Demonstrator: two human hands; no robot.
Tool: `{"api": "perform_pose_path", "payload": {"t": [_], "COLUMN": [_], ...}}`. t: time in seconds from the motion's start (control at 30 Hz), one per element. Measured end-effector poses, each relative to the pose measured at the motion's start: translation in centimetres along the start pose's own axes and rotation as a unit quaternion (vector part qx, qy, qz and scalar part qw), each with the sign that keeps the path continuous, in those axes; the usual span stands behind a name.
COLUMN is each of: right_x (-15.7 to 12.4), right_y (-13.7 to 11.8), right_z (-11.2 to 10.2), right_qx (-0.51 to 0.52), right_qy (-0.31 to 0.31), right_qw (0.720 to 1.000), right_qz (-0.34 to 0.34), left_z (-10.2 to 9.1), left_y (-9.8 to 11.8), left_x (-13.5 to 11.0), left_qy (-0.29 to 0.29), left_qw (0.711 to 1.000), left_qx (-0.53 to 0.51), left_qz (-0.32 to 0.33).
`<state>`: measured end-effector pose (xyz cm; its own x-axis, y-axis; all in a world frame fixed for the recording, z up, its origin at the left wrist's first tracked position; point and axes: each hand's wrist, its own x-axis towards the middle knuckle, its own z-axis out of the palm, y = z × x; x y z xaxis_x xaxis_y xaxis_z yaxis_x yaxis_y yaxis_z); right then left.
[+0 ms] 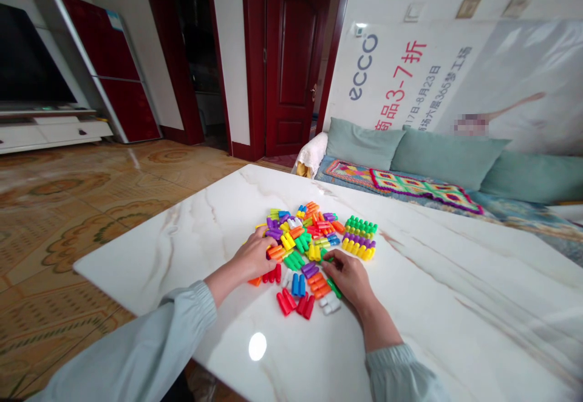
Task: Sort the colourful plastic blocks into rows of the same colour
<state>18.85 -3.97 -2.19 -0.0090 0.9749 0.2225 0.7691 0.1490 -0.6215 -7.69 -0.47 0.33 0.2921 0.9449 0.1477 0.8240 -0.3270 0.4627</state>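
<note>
From afar I observe: red refrigerator (107, 65) at left, patterned floor (132, 180) before it — panelled door (295, 56) at centre, sofa (498, 204) with green cushions (449, 156) at right.

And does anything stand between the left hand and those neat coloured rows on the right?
Yes: the heap of loose coloured pieces lies between the left hand and the neat rows.

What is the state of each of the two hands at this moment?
Left hand: fingers curled beside orange pieces; holding cannot be told.
Right hand: fingers bent near a green piece; grip cannot be told.
</note>
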Motion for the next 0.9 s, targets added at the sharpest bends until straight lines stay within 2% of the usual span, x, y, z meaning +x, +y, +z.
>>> {"api": "perform_pose_path", "payload": {"t": [0.1,0.3,0.37,0.43,0.5,0.57,0.63,0.7,0.8,0.9], "right_x": [0.0,0.0,0.1,0.1,0.1,0.1,0.1,0.1,0.0,-0.5], "right_y": [0.0,0.2,0.2,0.2,0.2,0.2,0.1,-0.2,-1.3,-3.2], "right_z": [0.0,0.1,0.1,0.2,0.2,0.2,0.1,0.0,-0.2,-0.1], "right_qx": [0.000,-0.003,-0.006,-0.008,-0.007,-0.004,0.005,0.023,0.067,0.137], "right_qy": [0.001,0.000,0.001,0.000,-0.001,0.000,0.006,0.026,0.066,0.069], "right_qw": [1.000,1.000,1.000,1.000,1.000,1.000,1.000,0.999,0.994,0.983], "right_qz": [0.003,0.000,-0.002,-0.003,-0.002,-0.003,-0.012,-0.026,-0.056,-0.102], "left_z": [-0.3,-1.8,-2.1,-2.1,-1.8,-1.5,-1.4,-1.5,-1.6,-1.1], "left_y": [0.5,1.3,1.5,1.7,1.7,1.8,2.1,2.4,3.0,3.3], "left_x": [-0.1,-0.5,-0.7,-0.7,-0.6,-0.3,-0.1,-0.1,-0.3,-0.7], "left_qy": [0.003,0.068,0.068,0.048,0.034,0.023,0.003,-0.023,-0.056,-0.075], "left_qw": [1.000,0.997,0.997,0.998,0.990,0.965,0.927,0.888,0.846,0.832], "left_qx": [-0.002,-0.001,-0.008,-0.047,-0.137,-0.251,-0.355,-0.437,-0.518,-0.547], "left_qz": [-0.008,0.024,0.025,0.017,-0.012,-0.067,-0.123,-0.144,-0.114,-0.052]}}
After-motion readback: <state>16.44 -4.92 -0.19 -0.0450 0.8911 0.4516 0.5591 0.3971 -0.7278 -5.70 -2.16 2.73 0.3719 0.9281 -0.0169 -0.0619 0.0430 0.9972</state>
